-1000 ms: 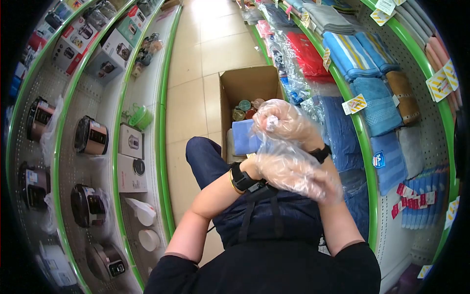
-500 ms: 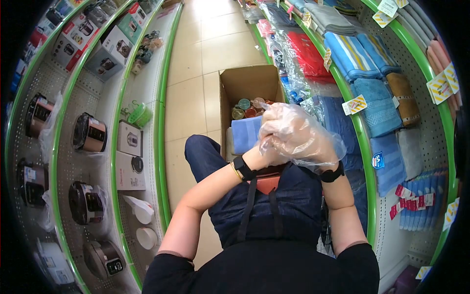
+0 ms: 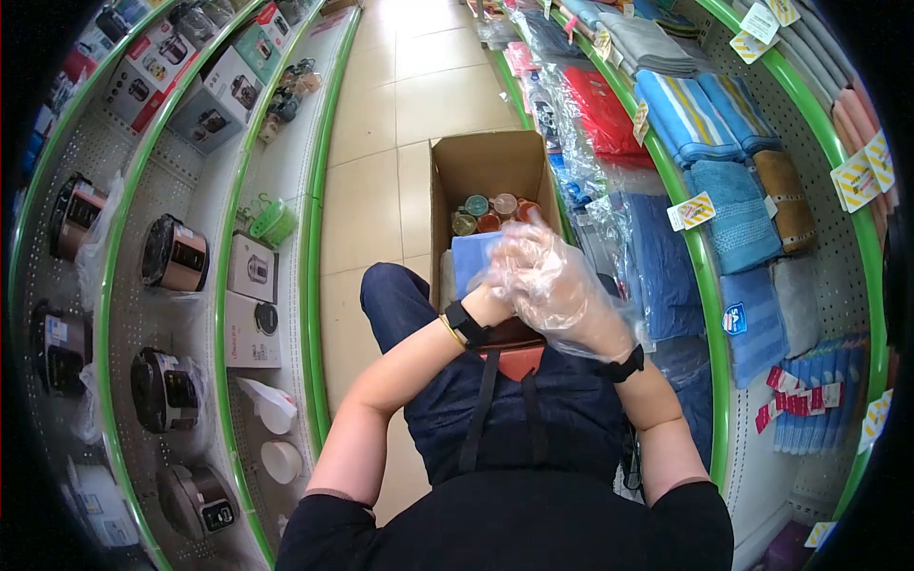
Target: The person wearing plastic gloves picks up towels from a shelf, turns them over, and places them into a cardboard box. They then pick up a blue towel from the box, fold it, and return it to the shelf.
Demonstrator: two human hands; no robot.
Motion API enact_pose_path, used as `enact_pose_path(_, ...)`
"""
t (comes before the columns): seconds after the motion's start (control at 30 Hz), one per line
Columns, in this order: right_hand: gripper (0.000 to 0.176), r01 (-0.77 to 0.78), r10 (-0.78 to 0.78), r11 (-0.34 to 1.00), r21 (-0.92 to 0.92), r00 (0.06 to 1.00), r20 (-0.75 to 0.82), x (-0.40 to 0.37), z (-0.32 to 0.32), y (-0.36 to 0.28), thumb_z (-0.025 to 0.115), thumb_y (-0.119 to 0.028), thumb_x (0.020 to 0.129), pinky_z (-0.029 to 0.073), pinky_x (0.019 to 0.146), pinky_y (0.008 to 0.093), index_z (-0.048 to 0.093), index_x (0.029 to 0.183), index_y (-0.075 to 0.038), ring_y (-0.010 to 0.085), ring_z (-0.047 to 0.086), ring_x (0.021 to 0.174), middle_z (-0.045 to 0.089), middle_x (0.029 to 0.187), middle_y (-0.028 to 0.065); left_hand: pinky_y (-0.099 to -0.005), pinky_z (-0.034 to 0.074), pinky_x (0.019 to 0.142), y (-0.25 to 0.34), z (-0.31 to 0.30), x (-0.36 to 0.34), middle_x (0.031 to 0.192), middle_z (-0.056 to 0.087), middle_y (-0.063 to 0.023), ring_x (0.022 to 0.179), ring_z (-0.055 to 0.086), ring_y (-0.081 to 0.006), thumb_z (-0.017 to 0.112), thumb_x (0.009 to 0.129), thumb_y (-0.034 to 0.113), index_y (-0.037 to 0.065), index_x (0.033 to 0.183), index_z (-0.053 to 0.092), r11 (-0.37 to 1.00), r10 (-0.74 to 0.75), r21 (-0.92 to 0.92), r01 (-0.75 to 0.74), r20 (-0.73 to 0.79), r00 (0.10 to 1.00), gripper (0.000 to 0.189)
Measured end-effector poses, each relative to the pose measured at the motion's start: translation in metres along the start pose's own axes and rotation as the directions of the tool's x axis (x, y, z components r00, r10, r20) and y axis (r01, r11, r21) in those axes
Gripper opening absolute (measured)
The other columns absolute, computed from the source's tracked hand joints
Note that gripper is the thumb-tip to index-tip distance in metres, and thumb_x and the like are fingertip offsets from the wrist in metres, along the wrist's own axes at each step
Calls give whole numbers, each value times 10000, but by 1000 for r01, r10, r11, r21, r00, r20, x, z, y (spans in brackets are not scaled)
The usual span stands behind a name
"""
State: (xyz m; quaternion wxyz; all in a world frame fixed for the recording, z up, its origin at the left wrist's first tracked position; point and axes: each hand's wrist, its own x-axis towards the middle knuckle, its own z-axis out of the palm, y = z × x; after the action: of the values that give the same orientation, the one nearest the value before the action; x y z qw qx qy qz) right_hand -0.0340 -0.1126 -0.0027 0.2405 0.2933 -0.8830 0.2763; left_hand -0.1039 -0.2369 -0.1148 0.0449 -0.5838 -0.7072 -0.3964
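Observation:
My right hand (image 3: 562, 293) wears a clear, crinkled plastic glove and is held in front of my lap. Against it, my left hand (image 3: 503, 285) presses with its fingers on the gloved fingers and the film; its own fingers are partly hidden by the plastic. Just beyond both hands stands an open cardboard box (image 3: 486, 167). Inside it lie a folded blue towel (image 3: 468, 259) and several round jars (image 3: 476, 204) with coloured tops.
On the left, green-edged shelves hold rice cookers (image 3: 174, 255), boxed appliances and a green basket (image 3: 272, 222). Folded towels (image 3: 733, 214) and plastic-wrapped clothes (image 3: 662, 262) fill the right shelves. A tiled aisle (image 3: 367, 205) runs ahead.
Both hands have moved slightly left and closer to my body. The gloved hand has turned, its plastic now lies closer round the fingers, and more of the jars shows.

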Motion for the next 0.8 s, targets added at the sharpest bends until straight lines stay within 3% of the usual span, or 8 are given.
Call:
enact_pose_path(0.1,204,-60,62,998,25,993,-97,2,7,-12,624,-56,559,435,812,404,640,762,-55,299,568,843,603,822,88,-375,303,984,29,-28,7,1201,475,-80,1133,418,-227,486,821,145,100,1189,461,933,-185,-267,243,223,957,372)
enact_pose_path(0.3,182,-15,11,1000,-19,976,-217,13,5,-22,616,-48,596,444,738,385,630,778,-57,302,566,771,587,781,90,-372,180,1073,38,-16,30,1319,379,-71,1249,314,-207,397,882,211,96,1241,411,761,-132,648,-5,163,978,377)
enact_pose_path(0.5,208,-35,33,999,-3,973,-226,13,6,-28,628,-59,622,439,773,388,618,830,-55,314,563,804,583,823,108,-372,136,1094,40,-23,45,1368,327,-71,1287,265,-210,369,896,241,97,1270,390,458,-12,875,-155,180,984,401)
enact_pose_path(0.6,223,-50,53,999,18,971,-234,14,5,-30,633,-64,635,436,790,390,611,856,-54,320,561,821,581,844,117,-370,150,1093,36,-21,46,1364,328,-112,1290,256,-251,439,852,215,85,1315,335,744,77,646,-173,175,982,492)
enact_pose_path(0.67,232,-76,84,996,46,969,-234,15,2,-32,637,-67,643,435,801,391,607,873,-53,324,560,832,580,858,123,-388,99,1102,17,-7,38,1420,233,-100,1325,183,-241,371,879,283,94,1326,327,981,-104,-155,120,111,988,487)
enact_pose_path(0.7,237,-96,109,993,66,967,-229,16,-2,-33,639,-69,647,434,807,391,605,882,-53,326,560,838,580,865,126,-388,99,1102,15,-8,37,1420,233,-100,1325,183,-241,371,879,283,94,1326,327,980,-104,-158,121,111,988,487)
enact_pose_path(0.77,248,-154,177,981,119,961,-215,17,-13,-36,643,-73,656,432,818,392,601,899,-52,330,559,849,578,879,132,-370,138,1097,8,-12,37,1404,257,-144,1315,210,-270,431,837,286,87,1345,306,855,-77,519,7,113,991,559)
enact_pose_path(0.8,253,-189,216,971,145,955,-202,16,-21,-35,645,-75,660,431,824,393,599,908,-52,332,558,855,578,886,135,-370,138,1097,10,-17,42,1404,257,-144,1315,210,-270,431,837,286,87,1345,306,854,-75,520,5,113,991,559)
